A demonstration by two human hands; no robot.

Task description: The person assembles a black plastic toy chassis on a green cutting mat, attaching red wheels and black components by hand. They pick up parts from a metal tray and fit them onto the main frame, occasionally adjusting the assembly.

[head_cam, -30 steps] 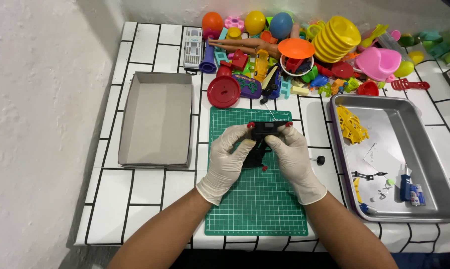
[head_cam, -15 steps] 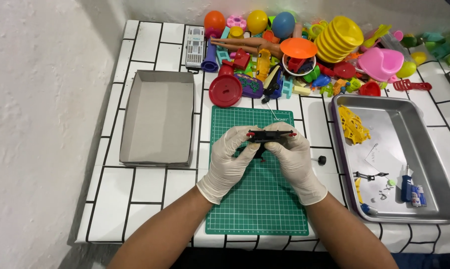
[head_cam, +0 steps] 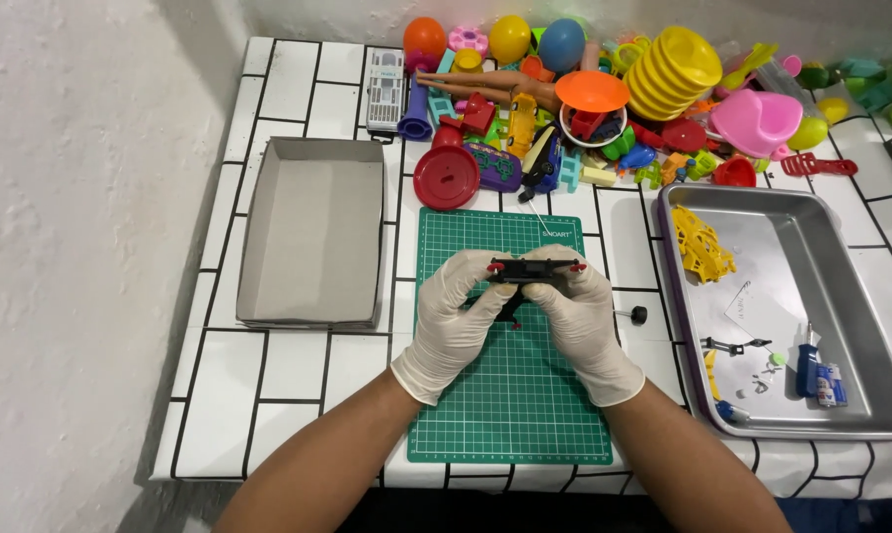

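Both of my hands wear white gloves and meet over a green cutting mat. Between them I hold a small black toy chassis with red wheel hubs at its ends. My left hand grips its left end, and my right hand grips its right end. A small black piece hangs under the chassis, partly hidden by my fingers. A loose black wheel lies on the tiles just right of the mat.
An empty grey cardboard tray lies left of the mat. A metal tray on the right holds a yellow toy part, small pieces and a screwdriver. A heap of colourful plastic toys fills the back of the tiled table.
My hands have stayed over the mat; the chassis sits slightly lower and more level between my fingertips than a second ago.
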